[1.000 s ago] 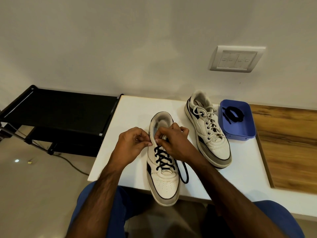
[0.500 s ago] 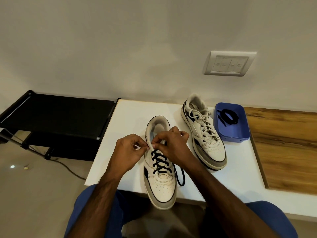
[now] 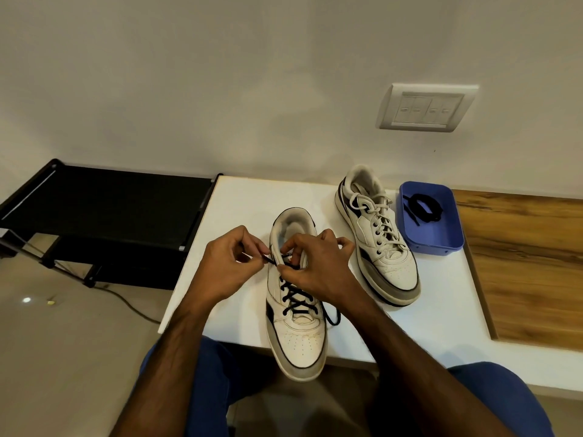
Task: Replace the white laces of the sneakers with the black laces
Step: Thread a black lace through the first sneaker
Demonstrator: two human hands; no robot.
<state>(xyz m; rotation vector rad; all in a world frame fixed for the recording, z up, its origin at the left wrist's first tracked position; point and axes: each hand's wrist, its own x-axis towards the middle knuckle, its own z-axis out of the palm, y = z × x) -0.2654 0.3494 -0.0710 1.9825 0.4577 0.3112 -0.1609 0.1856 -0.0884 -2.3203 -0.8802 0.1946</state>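
Left hand (image 3: 227,266) pinched the black lace (image 3: 295,297) end at the near sneaker's (image 3: 296,313) top eyelets; right hand (image 3: 318,265) gripped the other end there. Risks: tip slipping back out, uneven lengths. Far sneaker (image 3: 377,239) had white laces, spare black one in the blue tray (image 3: 441,242). White desk (image 3: 233,216), black rack (image 3: 104,209) left, wall switch (image 3: 426,108).

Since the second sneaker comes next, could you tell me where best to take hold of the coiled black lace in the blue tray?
Pinch the coiled black lace at its bundled loop, from above: the blue tray is open-topped and its walls block the sides.
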